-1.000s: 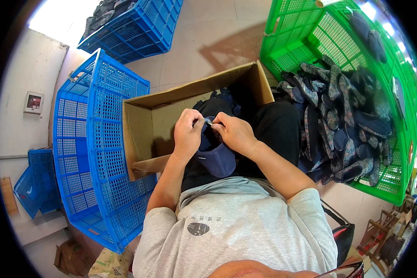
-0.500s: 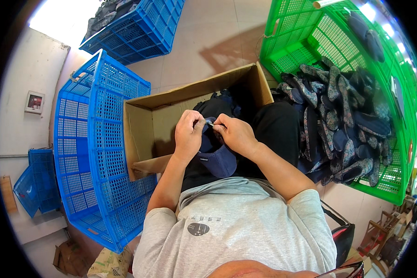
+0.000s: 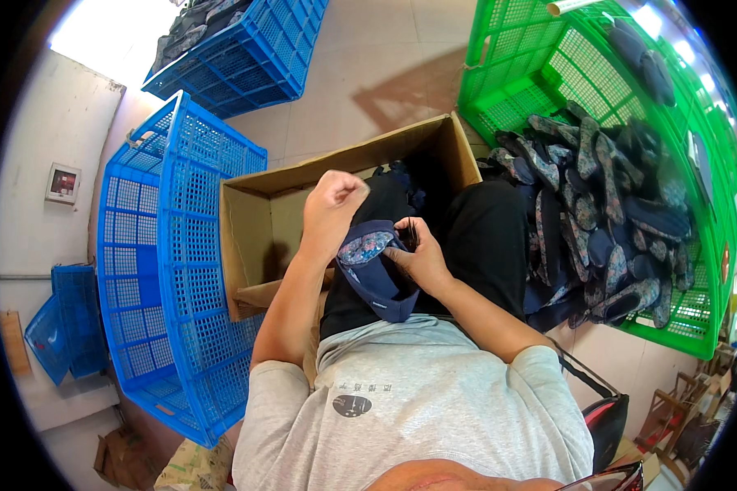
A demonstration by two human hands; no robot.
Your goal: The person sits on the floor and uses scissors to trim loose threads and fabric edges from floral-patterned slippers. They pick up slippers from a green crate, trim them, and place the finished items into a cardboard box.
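A navy fabric slipper (image 3: 397,307) with a blue-and-pink floral part rests over my lap, its opening facing up. My right hand (image 3: 422,255) is closed on its right edge, thumb over the rim. A small dark item shows by the right fingertips, too small to name. Just above and left of the slipper, my left hand (image 3: 332,200) is raised and apart from it. Its fingers are curled closed, and what they hold, if anything, is hidden.
An open cardboard box (image 3: 246,233) stands beyond my knees, dark fabric pieces inside. To the left is a blue plastic crate (image 3: 176,270); another blue crate (image 3: 258,61) with slippers sits farther back. A green crate (image 3: 516,106) at right holds many floral slippers (image 3: 585,196).
My left hand has let go of the slipper and moved up. The slipper has turned, showing its floral part, and my right hand has shifted down with it.
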